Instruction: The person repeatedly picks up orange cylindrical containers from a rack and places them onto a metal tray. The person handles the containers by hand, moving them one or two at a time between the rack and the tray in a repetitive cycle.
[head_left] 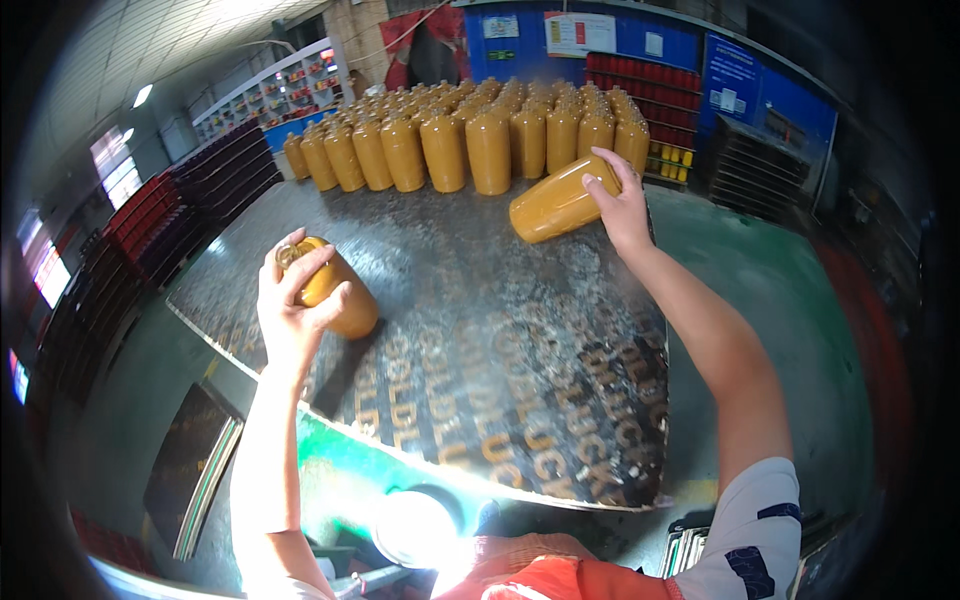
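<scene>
Brown bottle point(348, 300) in left hand point(290, 312) | second bottle point(552, 208) in right hand point(624, 205) | hands clasping both

windows point(122, 182) glow at left, strong glare below, shadow beside the nearer bottle point(355, 303), bent edges fading to black

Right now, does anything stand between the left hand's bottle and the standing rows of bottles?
Nothing visible does: the left hand holds the tilted bottle, with only tabletop between it and the rows of bottles.
</scene>
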